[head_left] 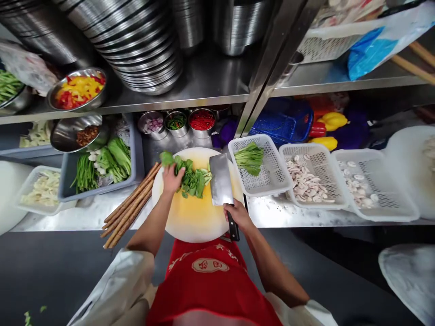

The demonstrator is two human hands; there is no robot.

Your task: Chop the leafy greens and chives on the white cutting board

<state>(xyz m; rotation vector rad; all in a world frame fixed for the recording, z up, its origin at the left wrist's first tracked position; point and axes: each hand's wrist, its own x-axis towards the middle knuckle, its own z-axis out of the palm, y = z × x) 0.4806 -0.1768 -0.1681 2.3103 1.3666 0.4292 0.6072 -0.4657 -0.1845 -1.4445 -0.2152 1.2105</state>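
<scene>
The right hand (238, 213) is gripping the cleaver (220, 179) by its black handle, and the blade is spanning the right part of the round cutting board (185, 222). The blade's left side is sitting just beside the pale stem ends of the leafy greens (195, 183), which are lying across the board's far half. At the other end of the greens, the left hand (172, 178) is resting with its fingers spread among the leaves (whether they are gripping any, I cannot tell).

In front of the greens, the board's yellow-stained surface is reaching to the near rim, giving both hands room to shift. That rim is overhanging the counter's front edge, close to the red apron (204, 290), and the cleaver's handle is jutting past the board's right rim.

On the left, brown sticks (129, 210) are slanting out over the counter edge, their far ends lying near the board. On the right, a white basket (267, 186) holding more greens is standing just beside the board, narrowing the space there. Beyond the board, metal cups (202, 132) are standing below the shelf edge (170, 104).
</scene>
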